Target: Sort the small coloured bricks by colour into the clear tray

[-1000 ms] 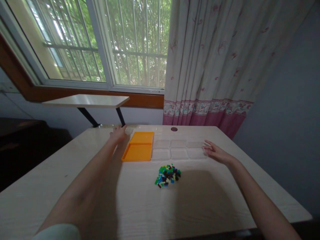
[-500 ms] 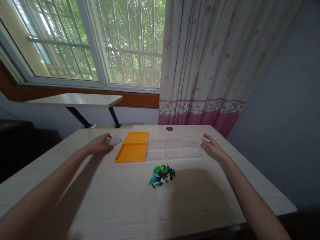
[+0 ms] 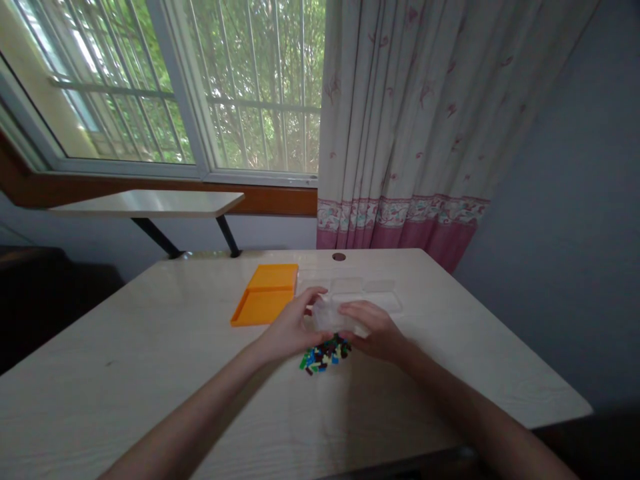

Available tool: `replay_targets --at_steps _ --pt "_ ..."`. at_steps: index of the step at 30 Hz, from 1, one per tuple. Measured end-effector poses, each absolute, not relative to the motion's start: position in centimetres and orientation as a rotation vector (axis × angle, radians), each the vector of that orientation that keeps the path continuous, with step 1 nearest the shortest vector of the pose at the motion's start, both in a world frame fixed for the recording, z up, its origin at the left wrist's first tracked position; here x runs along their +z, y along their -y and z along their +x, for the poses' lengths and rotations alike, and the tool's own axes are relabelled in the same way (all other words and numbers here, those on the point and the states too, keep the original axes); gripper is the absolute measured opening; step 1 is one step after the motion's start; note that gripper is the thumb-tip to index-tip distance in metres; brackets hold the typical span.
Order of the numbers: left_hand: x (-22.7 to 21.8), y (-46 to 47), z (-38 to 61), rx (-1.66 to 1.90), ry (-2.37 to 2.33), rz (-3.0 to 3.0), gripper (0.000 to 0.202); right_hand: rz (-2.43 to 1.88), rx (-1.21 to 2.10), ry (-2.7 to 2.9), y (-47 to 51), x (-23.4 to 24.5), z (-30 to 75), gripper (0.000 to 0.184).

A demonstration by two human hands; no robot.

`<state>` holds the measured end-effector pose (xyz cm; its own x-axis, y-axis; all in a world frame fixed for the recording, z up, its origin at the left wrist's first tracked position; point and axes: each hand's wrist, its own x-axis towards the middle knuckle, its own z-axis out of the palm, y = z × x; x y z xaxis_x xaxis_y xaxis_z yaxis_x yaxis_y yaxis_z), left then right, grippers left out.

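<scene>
Container spans left hand to right hand, its long axis unclear.

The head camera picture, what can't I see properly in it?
All in the head view:
- Coloured pieces: far side covered by the left hand, right hand and clear container; too small to count.
- Clear container: sides partly behind fingers; see-through, so its shape is unclear.
- Clear compartments: nearest ones partly hidden by both hands.
- Forearms: cut off by the bottom edge.
</scene>
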<state>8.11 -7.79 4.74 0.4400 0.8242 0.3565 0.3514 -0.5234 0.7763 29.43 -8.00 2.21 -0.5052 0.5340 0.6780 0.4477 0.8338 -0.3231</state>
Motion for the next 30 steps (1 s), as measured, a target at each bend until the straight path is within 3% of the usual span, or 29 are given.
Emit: replay_targets --at_steps 10,17,22,26,30 --pt "2.7 9.2 9.2 1.237 -1.142 2.101 0.05 -0.918 0.25 2.135 9.4 0.4 27.7 0.049" --pt "3.3 9.3 8.4 1.212 -1.039 2.132 0.05 -0.959 0.185 2.056 8.8 0.1 28.1 0.041" --pt "2.4 8.4 7.4 1.05 -0.696 1.685 0.058 -0.95 0.684 1.735 7.2 0.7 29.5 0.024" --pt "2.4 8.1 6.8 0.873 -0.442 1.287 0.058 -0.893 1.288 1.386 6.1 0.4 29.4 0.032" --pt "2.8 8.3 6.8 0.806 -0.395 1.168 0.059 -0.813 1.526 1.183 5.8 0.0 29.1 0.036"
